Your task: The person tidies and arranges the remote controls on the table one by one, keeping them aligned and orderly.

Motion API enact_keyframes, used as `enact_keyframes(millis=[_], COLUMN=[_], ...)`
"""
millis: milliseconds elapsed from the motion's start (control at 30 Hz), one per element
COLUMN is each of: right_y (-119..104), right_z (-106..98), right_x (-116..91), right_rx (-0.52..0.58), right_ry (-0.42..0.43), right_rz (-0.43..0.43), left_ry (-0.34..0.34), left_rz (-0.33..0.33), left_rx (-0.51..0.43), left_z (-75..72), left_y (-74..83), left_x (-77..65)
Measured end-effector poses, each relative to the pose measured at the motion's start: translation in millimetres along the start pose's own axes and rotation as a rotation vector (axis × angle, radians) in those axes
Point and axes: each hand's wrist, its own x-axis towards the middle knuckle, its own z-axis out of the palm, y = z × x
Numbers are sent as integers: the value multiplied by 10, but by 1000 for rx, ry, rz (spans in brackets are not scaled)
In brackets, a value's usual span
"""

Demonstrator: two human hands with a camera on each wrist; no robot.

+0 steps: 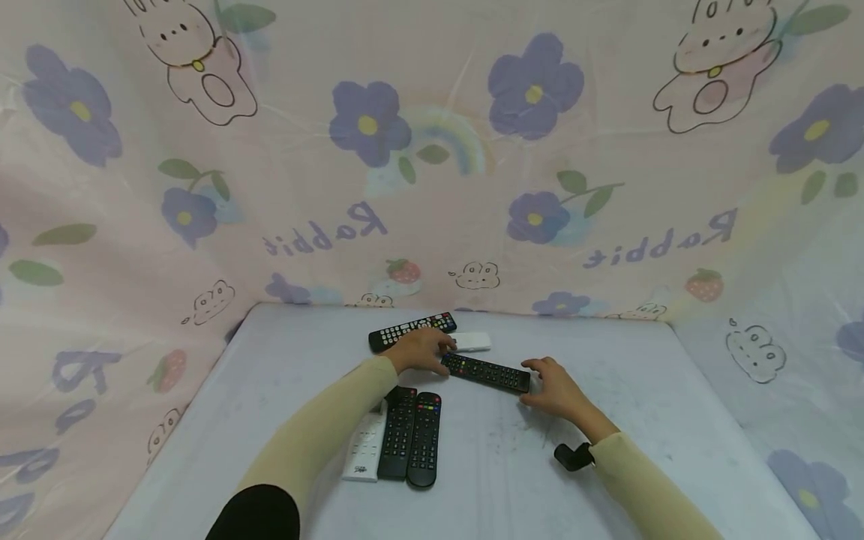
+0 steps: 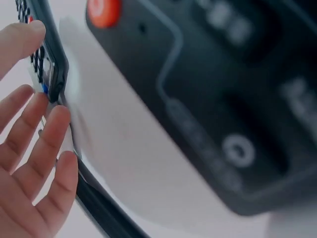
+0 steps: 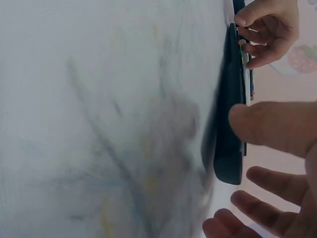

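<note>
A black remote control [image 1: 487, 373] lies slantwise on the white table between the two hands, its buttons up. My left hand [image 1: 421, 350] is at its left end, thumb and fingers spread about that end; the left wrist view shows the fingers [image 2: 58, 121] loosely extended. Around the right end is my right hand [image 1: 555, 390], thumb on the near side and fingers on the far side. In the right wrist view, the right thumb [image 3: 272, 128] overlaps the remote's edge, while the other fingers stand apart from it. Contact is hard to tell for either hand.
Behind the left hand lie another black remote [image 1: 388, 339] and a white device [image 1: 474, 342]. Nearer, a white remote [image 1: 364, 450] and two black remotes [image 1: 397, 439] [image 1: 424, 442] lie side by side, partly under the left forearm. Patterned cloth [image 1: 445, 195] hangs around the table.
</note>
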Motion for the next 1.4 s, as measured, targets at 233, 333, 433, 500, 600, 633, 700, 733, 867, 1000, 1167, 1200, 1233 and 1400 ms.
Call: enact_keyframes(millis=[233, 333, 433, 500, 600, 633, 700, 733, 867, 1000, 1167, 1200, 1233, 1400], right_y=[10, 12, 6, 4, -6, -10, -12, -13, -3, 12, 19, 21, 24, 48], right_z=[27, 51, 78, 97, 115, 118, 124, 127, 135, 126, 112, 113, 113, 130], right_x=[20, 26, 32, 36, 31, 29, 22, 20, 25, 48, 71, 72, 76, 95], right_rx=[18, 22, 29, 29, 36, 36, 38, 41, 44, 34, 33, 34, 35, 22], right_ry=[-17, -21, -20, -22, -28, -32, -35, -36, -35, -33, -35, -36, -37, -25], right_rz=[6, 10, 17, 26, 53, 57, 68, 67, 59, 39, 28, 33, 34, 49], left_ry=[-40, -63, -84, -91, -94, -94, -93, -93, -94, -101, -115, -115, -114, -109], left_rz=[-7, -15, -21, -19, 2, 9, 19, 22, 6, -10, -37, -43, -45, -42], left_rx=[70, 117, 172, 196, 228, 233, 244, 249, 249, 244, 199, 187, 175, 113], left_z=[-74, -74, -53, -40, -24, -18, -7, -2, -1, -33, -63, -65, -63, -91], left_y=[103, 106, 100, 107, 125, 131, 138, 138, 140, 161, 178, 176, 172, 156], left_x=[-2, 10, 25, 28, 22, 21, 14, 13, 18, 30, 42, 44, 46, 56])
